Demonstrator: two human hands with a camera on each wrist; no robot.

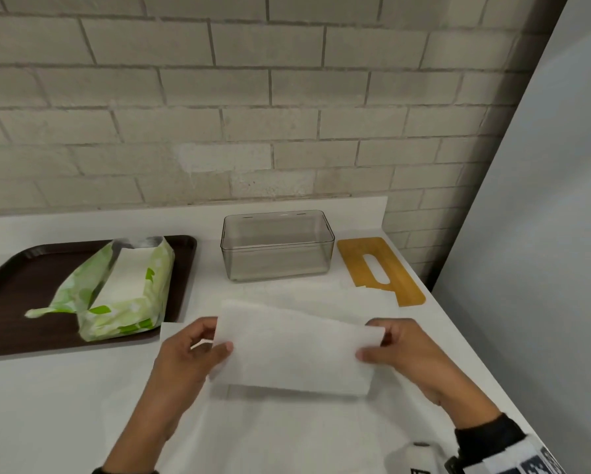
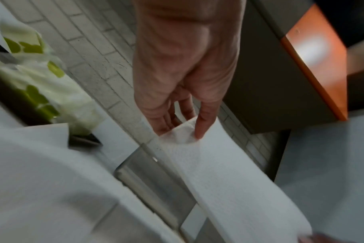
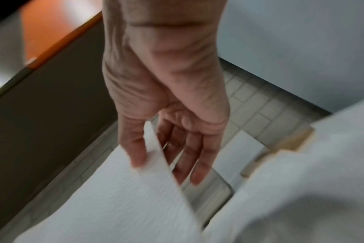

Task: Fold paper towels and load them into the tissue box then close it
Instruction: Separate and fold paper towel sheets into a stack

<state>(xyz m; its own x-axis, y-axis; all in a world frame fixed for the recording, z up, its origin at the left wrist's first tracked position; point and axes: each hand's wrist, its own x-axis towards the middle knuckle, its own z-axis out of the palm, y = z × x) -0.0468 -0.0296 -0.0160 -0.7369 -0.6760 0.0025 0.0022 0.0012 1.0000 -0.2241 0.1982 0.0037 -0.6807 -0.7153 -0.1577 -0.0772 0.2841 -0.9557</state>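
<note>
A folded white paper towel point(image 1: 296, 347) hangs above the counter, held at both ends. My left hand point(image 1: 198, 350) pinches its left end between thumb and fingers; in the left wrist view the towel point(image 2: 229, 177) is caught at my left hand's point(image 2: 185, 129) fingertips. My right hand point(image 1: 386, 347) pinches the right end, thumb on top; the right wrist view shows this hand point(image 3: 164, 157) on the towel point(image 3: 125, 197). Behind stands the clear tissue box point(image 1: 277, 246), open and empty. Its yellow slotted lid point(image 1: 381, 270) lies flat to the right.
A dark brown tray point(image 1: 10, 289) at the left holds a green-and-white torn-open pack of paper towels point(image 1: 123, 289). More flat white towels point(image 1: 321, 295) lie on the white counter under my hands. The counter's right edge point(image 1: 465, 340) runs close to my right hand. A brick wall is behind.
</note>
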